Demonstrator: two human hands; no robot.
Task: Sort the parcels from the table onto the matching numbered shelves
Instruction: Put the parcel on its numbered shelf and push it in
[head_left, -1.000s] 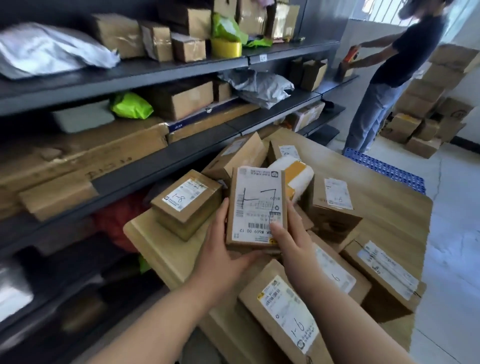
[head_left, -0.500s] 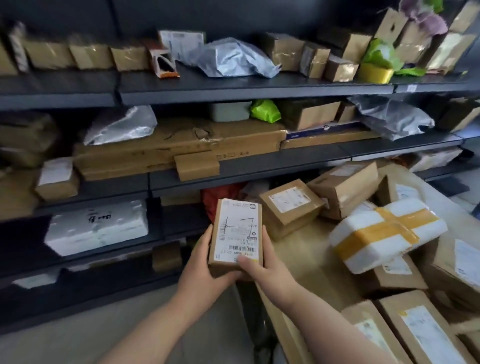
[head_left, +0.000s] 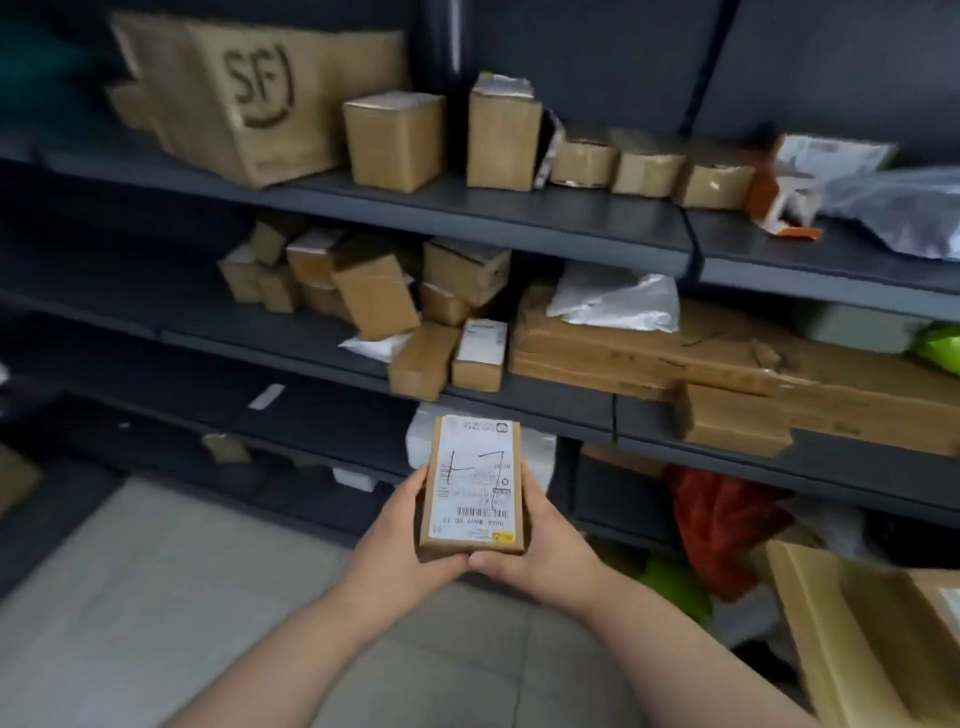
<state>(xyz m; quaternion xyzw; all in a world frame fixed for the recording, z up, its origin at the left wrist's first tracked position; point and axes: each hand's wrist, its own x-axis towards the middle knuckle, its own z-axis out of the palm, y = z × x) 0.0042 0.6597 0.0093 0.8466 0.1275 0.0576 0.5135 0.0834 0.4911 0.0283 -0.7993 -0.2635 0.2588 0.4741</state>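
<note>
The parcel is gripped by left hand and right hand, label up, seemingly to be read. Shelves are faced at twelve o'clock.

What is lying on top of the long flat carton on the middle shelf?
A crumpled silver plastic bag rests on the left end of the carton. A pale box sits further right, on or behind it, I cannot tell. The bag hides the surface beneath.
</note>
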